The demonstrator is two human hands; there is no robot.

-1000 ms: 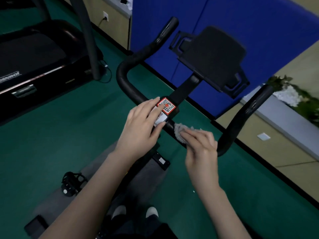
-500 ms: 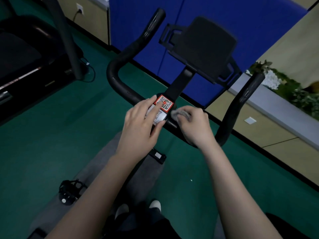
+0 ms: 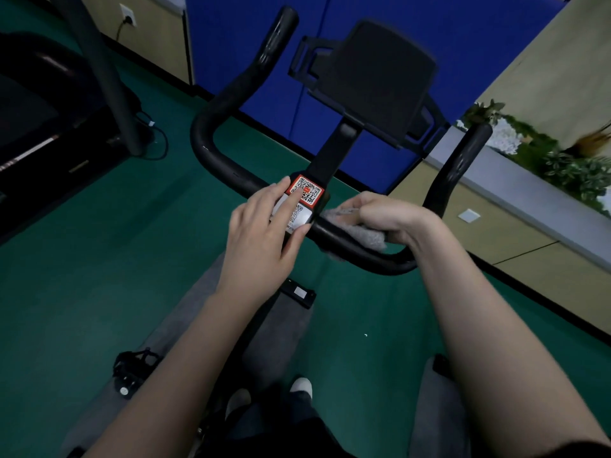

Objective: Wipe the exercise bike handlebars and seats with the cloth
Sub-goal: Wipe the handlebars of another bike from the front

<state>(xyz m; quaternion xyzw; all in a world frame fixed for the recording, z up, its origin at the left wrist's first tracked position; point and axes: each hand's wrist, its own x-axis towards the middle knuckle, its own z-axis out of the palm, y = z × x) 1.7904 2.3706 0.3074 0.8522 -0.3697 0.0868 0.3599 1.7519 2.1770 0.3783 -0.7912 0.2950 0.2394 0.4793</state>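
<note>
While our right hand [image 3: 390, 216] curls round the grey cloth [image 3: 360, 234], it presses the cloth onto the black handlebar [image 3: 231, 170], on the crossbar just right of the centre clamp. The fingers are wrapped over the top of the bar, with the cloth bunched under the palm and a bit hanging below the bar. Our left hand [image 3: 261, 233] lies flat on the centre clamp, fingers straight and holding nothing. Its index tip touches the red QR sticker [image 3: 305, 190], and the thumb sits at the edge of the white label [image 3: 296, 218] below it. Both bar ends rise forward, left and right. The dark tablet holder [image 3: 380, 77] stands on the stem beyond the clamp. Below us is green floor [image 3: 99, 242], with a grey mat [image 3: 185, 319] under the bike and a pedal [image 3: 132, 368] at lower left. A treadmill [image 3: 39, 127] is far left, a blue panel [image 3: 231, 44] ahead, and plants [image 3: 545, 153] on the right ledge. No seat is in view.
</note>
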